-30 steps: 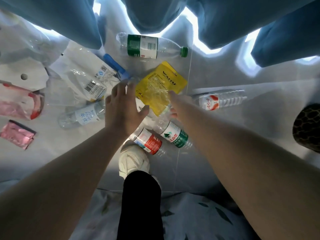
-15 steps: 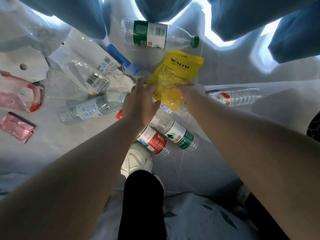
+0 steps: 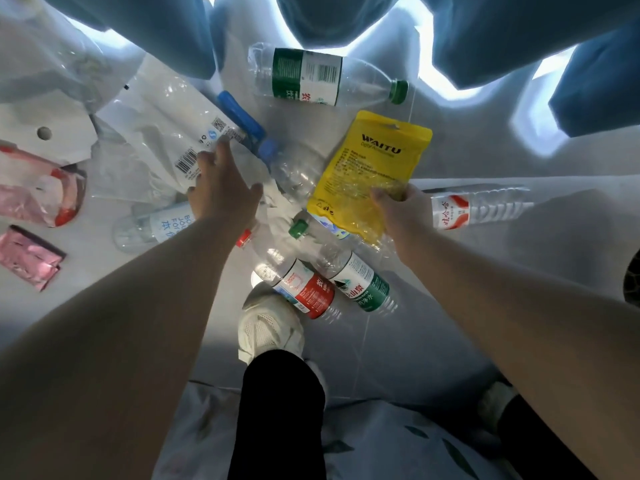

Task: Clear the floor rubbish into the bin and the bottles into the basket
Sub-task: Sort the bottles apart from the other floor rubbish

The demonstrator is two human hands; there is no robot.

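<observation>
My right hand (image 3: 403,206) pinches the lower right of a yellow WAITU pouch (image 3: 374,168), lifted off the floor. My left hand (image 3: 221,192) reaches with fingers spread onto a clear plastic bag with a barcode (image 3: 166,133). Several empty bottles lie on the floor: a green-label one (image 3: 311,77) at the top, a blue-cap one (image 3: 273,157) in the middle, a red-label one (image 3: 301,289) and a green-label one (image 3: 363,285) near my shoe, a red-and-white one (image 3: 478,209) at right, and a white-label one (image 3: 156,226) under my left forearm.
Pink wrappers (image 3: 27,258) and a pink-red bag (image 3: 38,188) lie at the left, white packaging (image 3: 41,133) above them. Blue curtains (image 3: 485,32) hang along the top. My white shoe (image 3: 270,330) stands below the bottles. A dark patterned object (image 3: 632,278) sits at the right edge.
My right hand has lifted the yellow pouch up and rightward. My left hand moved left from the middle of the pile onto the clear barcode bag.
</observation>
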